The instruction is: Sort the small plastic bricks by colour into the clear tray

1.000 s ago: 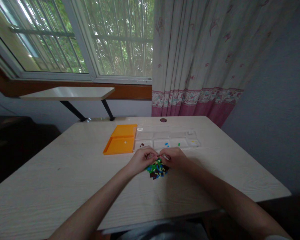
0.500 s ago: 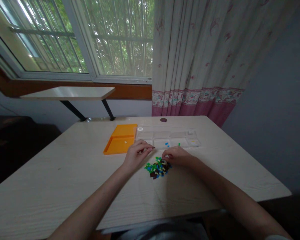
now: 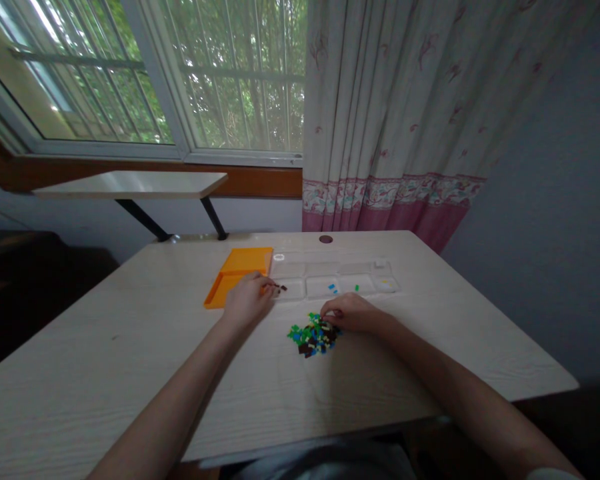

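A small heap of building bricks (image 3: 314,337), green, blue, dark brown and pale yellow, lies on the table. My right hand (image 3: 353,312) is at the heap's upper right edge, its fingers pinched together; whatever is between them cannot be made out. Over the left end of a clear compartment box (image 3: 347,294) is my left hand (image 3: 249,297), its fingertips pinching a small dark brown brick (image 3: 277,286). Another brown brick (image 3: 284,288) lies in that left compartment. Blue bricks (image 3: 332,287) and a green brick (image 3: 357,288) lie in compartments farther right.
An orange case (image 3: 250,257) lies opened flat left of the clear box, partly behind my left hand. A raised shelf (image 3: 135,183) on black supports stands at the table's back left. Behind the table hangs a curtain (image 3: 380,133) beside a window.
My left hand has moved left with the brown brick, from above the heap's upper left to the clear box's left compartment. My right hand stays at the heap.
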Available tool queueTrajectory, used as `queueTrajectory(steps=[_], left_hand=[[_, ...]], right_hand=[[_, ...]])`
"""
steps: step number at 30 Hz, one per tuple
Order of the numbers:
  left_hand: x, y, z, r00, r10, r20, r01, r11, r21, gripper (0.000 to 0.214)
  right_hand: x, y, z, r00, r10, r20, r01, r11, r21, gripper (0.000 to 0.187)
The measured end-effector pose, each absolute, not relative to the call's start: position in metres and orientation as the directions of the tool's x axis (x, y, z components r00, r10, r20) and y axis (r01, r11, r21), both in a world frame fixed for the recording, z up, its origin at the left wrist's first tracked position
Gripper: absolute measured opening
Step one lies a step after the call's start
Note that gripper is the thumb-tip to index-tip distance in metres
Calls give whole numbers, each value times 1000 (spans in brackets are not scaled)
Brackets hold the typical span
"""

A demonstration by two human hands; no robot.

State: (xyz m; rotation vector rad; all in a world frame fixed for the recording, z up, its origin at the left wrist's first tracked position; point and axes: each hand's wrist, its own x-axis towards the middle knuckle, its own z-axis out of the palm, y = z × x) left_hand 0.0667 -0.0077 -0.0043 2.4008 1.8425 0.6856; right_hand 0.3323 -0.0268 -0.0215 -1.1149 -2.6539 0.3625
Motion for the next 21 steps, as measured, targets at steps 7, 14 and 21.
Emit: queueTrajectory(steps=[7, 14, 21], left_hand=[[69, -10, -6, 182, 935, 303, 943, -253, 215, 27], [75, -14, -3, 248, 889, 386, 865, -382, 325, 25], [108, -36, -8, 484, 737, 472, 569, -675, 470, 17]], right_hand=[[331, -28, -19, -679, 728, 93, 676, 670, -308, 16], [331, -30, -19, -635, 757, 151, 666, 636, -390, 12], [324, -35, -21, -519, 800, 302, 612, 594, -521, 16]])
